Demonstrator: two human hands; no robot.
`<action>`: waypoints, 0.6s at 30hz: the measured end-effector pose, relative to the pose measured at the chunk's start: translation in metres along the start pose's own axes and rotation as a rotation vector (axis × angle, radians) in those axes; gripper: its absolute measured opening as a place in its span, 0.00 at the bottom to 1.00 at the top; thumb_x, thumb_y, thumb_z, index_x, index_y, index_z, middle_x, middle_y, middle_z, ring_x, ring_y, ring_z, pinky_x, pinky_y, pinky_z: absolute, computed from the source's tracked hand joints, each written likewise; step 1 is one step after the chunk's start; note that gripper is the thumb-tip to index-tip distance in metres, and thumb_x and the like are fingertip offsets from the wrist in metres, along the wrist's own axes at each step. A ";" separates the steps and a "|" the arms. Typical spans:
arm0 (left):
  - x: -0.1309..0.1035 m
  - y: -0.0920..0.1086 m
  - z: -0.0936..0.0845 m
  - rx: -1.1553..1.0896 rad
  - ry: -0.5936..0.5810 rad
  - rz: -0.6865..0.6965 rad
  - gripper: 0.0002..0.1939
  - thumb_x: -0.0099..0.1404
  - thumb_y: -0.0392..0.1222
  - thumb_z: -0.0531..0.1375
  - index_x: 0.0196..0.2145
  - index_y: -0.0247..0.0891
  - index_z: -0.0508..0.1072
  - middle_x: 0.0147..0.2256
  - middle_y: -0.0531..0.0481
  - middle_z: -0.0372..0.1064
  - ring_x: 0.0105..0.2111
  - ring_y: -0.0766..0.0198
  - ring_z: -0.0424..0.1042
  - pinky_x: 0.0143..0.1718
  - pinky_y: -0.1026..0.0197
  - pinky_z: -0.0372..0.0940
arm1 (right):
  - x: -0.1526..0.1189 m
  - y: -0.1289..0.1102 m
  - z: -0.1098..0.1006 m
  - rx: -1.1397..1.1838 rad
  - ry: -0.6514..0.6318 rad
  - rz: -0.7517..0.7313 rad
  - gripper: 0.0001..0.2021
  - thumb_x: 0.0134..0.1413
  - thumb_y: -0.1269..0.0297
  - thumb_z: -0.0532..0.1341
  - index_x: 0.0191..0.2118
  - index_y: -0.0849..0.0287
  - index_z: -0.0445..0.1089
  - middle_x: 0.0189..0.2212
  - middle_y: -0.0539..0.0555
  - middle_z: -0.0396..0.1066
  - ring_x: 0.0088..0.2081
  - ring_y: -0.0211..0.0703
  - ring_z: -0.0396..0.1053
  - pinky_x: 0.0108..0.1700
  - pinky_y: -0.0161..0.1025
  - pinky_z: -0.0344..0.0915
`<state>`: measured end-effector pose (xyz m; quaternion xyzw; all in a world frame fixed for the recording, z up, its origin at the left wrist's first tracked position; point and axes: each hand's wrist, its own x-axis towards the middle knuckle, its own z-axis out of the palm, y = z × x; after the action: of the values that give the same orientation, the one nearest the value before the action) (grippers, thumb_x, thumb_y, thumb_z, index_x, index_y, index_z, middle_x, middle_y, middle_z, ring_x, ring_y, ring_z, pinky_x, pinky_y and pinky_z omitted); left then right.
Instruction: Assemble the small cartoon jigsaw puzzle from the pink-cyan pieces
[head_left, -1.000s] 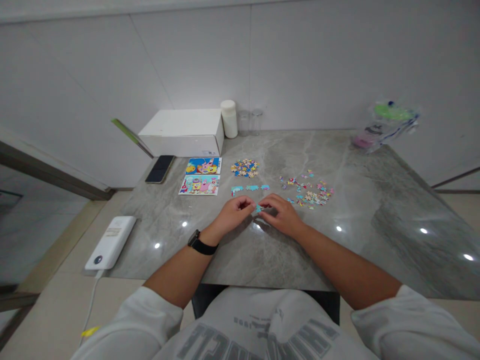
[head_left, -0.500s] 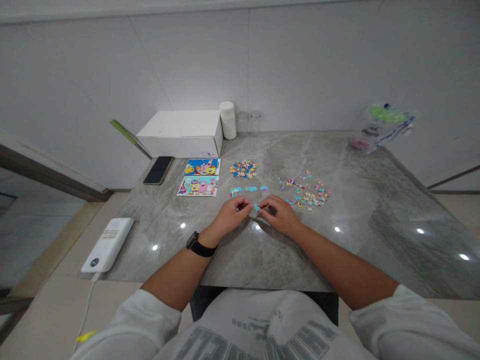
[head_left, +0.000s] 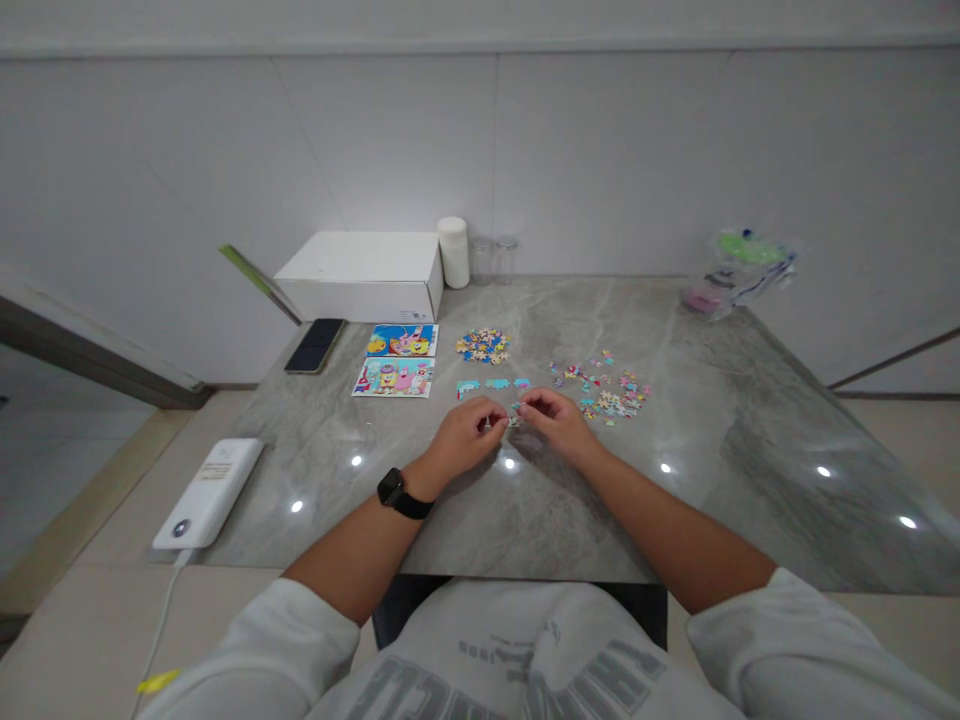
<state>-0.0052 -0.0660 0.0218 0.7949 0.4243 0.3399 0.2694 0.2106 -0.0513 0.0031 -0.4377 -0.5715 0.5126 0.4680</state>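
My left hand (head_left: 470,432), with a black watch on its wrist, is pinched on a small puzzle piece (head_left: 514,421) near the table's middle. My right hand (head_left: 553,420) faces it, thumb and forefinger closed on a small piece at its fingertips. Just beyond them lies a short row of light-blue pieces (head_left: 495,384). A loose pile of mixed pieces (head_left: 616,402) spreads to the right of my right hand. Farther back sits a pile of yellow and blue pieces (head_left: 484,346). Two cartoon picture cards (head_left: 394,377) lie to the left of the row.
A phone (head_left: 316,346), a white box (head_left: 364,278), a white bottle (head_left: 454,253) and two glasses (head_left: 493,262) stand or lie at the back left. A white power bank (head_left: 210,493) is at the left edge. A plastic bag (head_left: 742,272) sits at the back right.
The view has shifted slightly. The blue piece that showed between my fingertips is now less visible, and small pieces show low between my two hands.
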 end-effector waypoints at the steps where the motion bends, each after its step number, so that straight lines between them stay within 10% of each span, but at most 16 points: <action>1: 0.001 -0.001 -0.002 0.017 0.009 0.011 0.06 0.72 0.40 0.60 0.37 0.39 0.77 0.33 0.51 0.74 0.34 0.63 0.70 0.38 0.61 0.64 | 0.003 -0.003 -0.004 0.001 0.027 -0.008 0.20 0.49 0.42 0.72 0.36 0.54 0.75 0.31 0.50 0.75 0.35 0.42 0.71 0.41 0.40 0.69; 10: 0.037 0.003 -0.033 0.098 0.160 0.022 0.06 0.72 0.40 0.60 0.40 0.40 0.77 0.35 0.51 0.75 0.33 0.64 0.70 0.37 0.60 0.65 | 0.058 -0.037 -0.052 -0.254 0.100 -0.113 0.19 0.51 0.47 0.70 0.40 0.57 0.79 0.34 0.52 0.80 0.36 0.42 0.74 0.41 0.39 0.69; 18: 0.062 -0.036 -0.017 0.333 0.095 0.118 0.09 0.72 0.37 0.59 0.47 0.40 0.78 0.42 0.46 0.77 0.44 0.56 0.74 0.50 0.52 0.68 | 0.108 -0.042 -0.040 -0.687 -0.006 -0.127 0.05 0.56 0.67 0.68 0.38 0.57 0.80 0.32 0.51 0.80 0.33 0.40 0.74 0.39 0.36 0.67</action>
<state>-0.0108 0.0074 0.0258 0.8352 0.4394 0.3172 0.0933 0.2297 0.0573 0.0559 -0.5318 -0.7380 0.2615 0.3227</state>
